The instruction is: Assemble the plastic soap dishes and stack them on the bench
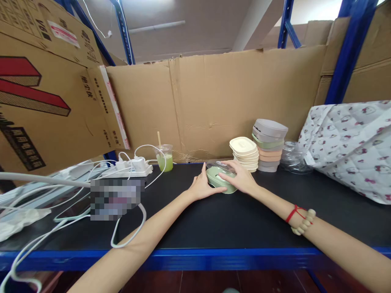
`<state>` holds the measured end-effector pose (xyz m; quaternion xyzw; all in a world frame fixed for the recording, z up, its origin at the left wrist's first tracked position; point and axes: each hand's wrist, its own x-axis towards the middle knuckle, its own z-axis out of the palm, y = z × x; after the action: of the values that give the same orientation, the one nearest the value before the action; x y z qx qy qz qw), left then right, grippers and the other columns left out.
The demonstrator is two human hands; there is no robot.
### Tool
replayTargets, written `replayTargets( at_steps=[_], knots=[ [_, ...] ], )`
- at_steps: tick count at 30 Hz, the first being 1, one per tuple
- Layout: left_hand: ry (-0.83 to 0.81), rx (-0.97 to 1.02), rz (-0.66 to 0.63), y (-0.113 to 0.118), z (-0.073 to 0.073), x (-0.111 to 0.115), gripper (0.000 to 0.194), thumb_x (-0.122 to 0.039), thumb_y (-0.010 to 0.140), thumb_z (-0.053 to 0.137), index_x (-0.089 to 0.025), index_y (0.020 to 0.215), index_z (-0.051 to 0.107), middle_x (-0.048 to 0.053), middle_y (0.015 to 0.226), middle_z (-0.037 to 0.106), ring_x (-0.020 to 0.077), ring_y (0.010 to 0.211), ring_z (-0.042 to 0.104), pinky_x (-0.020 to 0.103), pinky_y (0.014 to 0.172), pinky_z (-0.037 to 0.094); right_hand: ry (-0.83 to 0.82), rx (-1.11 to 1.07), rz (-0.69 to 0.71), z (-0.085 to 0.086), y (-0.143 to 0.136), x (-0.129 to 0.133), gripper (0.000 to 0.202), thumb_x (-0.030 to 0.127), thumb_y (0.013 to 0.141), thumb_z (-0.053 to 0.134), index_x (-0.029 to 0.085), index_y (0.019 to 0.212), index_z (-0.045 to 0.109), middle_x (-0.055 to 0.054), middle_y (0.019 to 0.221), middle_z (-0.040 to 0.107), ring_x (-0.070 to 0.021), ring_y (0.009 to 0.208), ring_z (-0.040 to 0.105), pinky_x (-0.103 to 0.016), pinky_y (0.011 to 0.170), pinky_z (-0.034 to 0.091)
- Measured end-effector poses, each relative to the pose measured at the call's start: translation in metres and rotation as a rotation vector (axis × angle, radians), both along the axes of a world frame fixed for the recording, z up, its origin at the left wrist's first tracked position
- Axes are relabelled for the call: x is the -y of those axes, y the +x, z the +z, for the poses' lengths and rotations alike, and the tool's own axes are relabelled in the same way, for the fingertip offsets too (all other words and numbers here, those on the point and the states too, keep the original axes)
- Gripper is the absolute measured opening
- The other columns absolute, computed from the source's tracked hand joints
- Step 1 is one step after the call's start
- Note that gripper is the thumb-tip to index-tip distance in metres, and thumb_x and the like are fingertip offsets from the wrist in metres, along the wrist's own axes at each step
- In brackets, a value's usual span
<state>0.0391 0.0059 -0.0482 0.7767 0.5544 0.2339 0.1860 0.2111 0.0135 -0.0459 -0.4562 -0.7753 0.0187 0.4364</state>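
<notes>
A pale green plastic container (215, 174) stands on the black tabletop in front of me. A clear plastic lid (213, 164) shows at its top, partly hidden by my fingers. My left hand (202, 186) is curved round the container's left side, its thumb along the near side and its fingers toward the back. From the right, my right hand (242, 179) grips the same container, thumb over the front and fingers across the lid. Just behind my right hand stands a stack of cream plastic lids or trays (243, 147).
Stacked grey, green and orange containers (269, 140) and clear plastic lids (293, 158) stand at the back right, beside a quilted patterned cloth (351, 146). A cup of green drink (165, 162), a power strip (143, 171) and white cables (73, 217) occupy the left. Cardboard (214, 106) walls the back.
</notes>
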Motion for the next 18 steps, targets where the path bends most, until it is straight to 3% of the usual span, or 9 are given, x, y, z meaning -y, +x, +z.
replayTargets(
  at_steps=[5,8,13,16,18],
  knots=[
    [0.017,0.028,-0.020,0.000,-0.001,-0.001,0.122,-0.068,0.058,0.060,-0.009,0.144,-0.003,0.020,0.148,0.027,0.0347,0.136,0.025,0.049,0.110,0.017,0.561,0.174,0.063,0.027,0.018,0.003,0.051,0.052,0.068,0.065,0.028,0.113,0.057,-0.009,0.127,0.048,-0.0287,0.117,0.051,-0.047,0.094,0.047],
    [0.022,0.035,-0.004,0.000,-0.002,-0.003,0.122,-0.068,0.057,0.061,-0.010,0.145,-0.002,0.020,0.143,0.037,0.0368,0.134,0.029,0.050,0.109,0.019,0.752,0.126,-0.083,0.047,0.046,0.000,0.048,0.052,0.069,0.065,0.031,0.111,0.055,-0.008,0.128,0.045,-0.0304,0.125,0.042,-0.051,0.101,0.038],
    [0.095,0.032,-0.039,0.000,0.000,-0.002,0.112,-0.065,0.058,0.063,-0.018,0.145,0.010,0.017,0.143,0.038,0.0351,0.133,0.033,0.049,0.107,0.023,0.812,-0.302,-0.512,0.056,0.113,-0.010,0.059,0.051,0.072,0.060,0.020,0.120,0.044,-0.016,0.132,0.038,-0.0324,0.129,0.033,-0.054,0.099,0.035],
    [0.089,0.017,-0.040,0.000,0.002,0.001,0.108,-0.064,0.059,0.064,-0.018,0.144,0.015,0.016,0.143,0.038,0.0347,0.133,0.032,0.049,0.108,0.022,0.695,-0.481,-0.727,0.049,0.145,-0.015,0.052,0.046,0.074,0.055,0.017,0.116,0.047,-0.018,0.129,0.041,-0.0316,0.129,0.033,-0.054,0.100,0.032],
    [0.084,0.015,-0.035,0.000,0.002,0.002,0.108,-0.063,0.058,0.064,-0.018,0.144,0.017,0.016,0.143,0.038,0.0349,0.133,0.031,0.049,0.108,0.022,0.591,-0.500,-0.801,0.041,0.158,-0.017,0.049,0.043,0.072,0.057,0.016,0.112,0.050,-0.018,0.126,0.042,-0.0318,0.127,0.034,-0.054,0.101,0.030]
  ],
)
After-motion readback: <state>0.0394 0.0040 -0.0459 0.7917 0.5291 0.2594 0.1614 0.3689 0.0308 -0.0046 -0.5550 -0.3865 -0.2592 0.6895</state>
